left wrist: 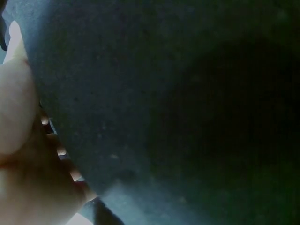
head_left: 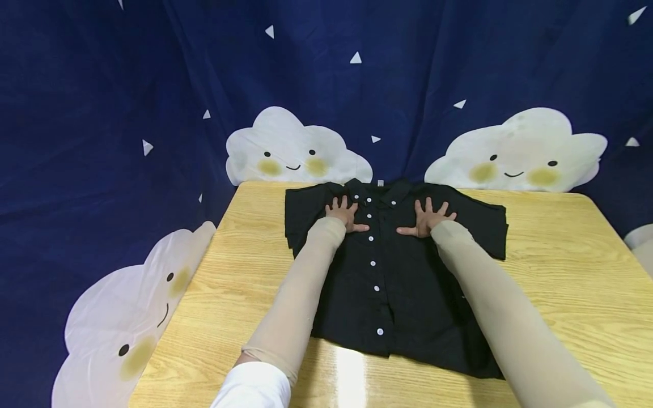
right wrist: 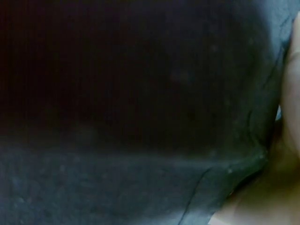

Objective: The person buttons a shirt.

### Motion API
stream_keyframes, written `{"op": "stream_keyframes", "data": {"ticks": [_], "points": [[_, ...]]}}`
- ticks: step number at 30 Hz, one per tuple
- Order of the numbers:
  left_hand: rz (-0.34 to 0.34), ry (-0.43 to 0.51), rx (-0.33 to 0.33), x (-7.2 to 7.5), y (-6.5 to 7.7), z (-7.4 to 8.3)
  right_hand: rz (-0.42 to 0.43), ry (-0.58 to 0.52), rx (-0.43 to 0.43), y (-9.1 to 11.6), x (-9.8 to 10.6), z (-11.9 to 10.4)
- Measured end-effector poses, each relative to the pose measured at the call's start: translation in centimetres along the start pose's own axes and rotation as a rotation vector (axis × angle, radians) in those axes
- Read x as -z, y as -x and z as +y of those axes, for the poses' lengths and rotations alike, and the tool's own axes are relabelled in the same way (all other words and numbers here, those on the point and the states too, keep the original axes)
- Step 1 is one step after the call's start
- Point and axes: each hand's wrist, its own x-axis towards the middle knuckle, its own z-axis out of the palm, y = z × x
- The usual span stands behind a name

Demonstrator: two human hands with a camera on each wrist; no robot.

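A black short-sleeved shirt [head_left: 352, 283] with white buttons lies front up on the wooden table, its collar at the far edge. My left hand [head_left: 344, 215] rests on its upper chest, left of the button row, with fingers spread. On the other side of the buttons, my right hand [head_left: 428, 220] lies on the chest, its fingers spread too and its thumb toward the middle. Dark cloth fills most of both wrist views, with part of the left hand [left wrist: 23, 140] at the left edge and part of the right hand [right wrist: 286, 140] at the right edge.
The light wooden table [head_left: 571, 272] extends to both sides of the shirt. Behind it hangs a dark blue curtain [head_left: 316, 73] printed with smiling clouds and white triangles. The lower right of the shirt has some creases under the right forearm.
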Motion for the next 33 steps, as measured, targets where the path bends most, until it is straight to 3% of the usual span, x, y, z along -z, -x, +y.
{"op": "stream_keyframes", "data": {"ticks": [4, 12, 24, 29, 33], "points": [[0.01, -0.001, -0.017, 0.2, 0.6, 0.0, 0.006, 0.003, -0.004, 0.0, -0.1, 0.0], [-0.014, -0.009, -0.003, -0.1, 0.2, 0.1, 0.001, -0.001, -0.005, 0.3, -0.2, -0.1], [-0.017, 0.043, -0.038, -0.7, -1.7, -0.7, 0.003, -0.007, 0.005, -0.2, 0.0, -0.1], [0.092, 0.073, -0.039, -0.3, -1.6, -0.5, 0.056, 0.001, 0.026, -0.1, 0.7, -0.6], [0.215, 0.005, -0.017, 0.1, -1.5, 0.2, 0.123, 0.006, 0.054, 0.0, 1.1, -1.2]]}}
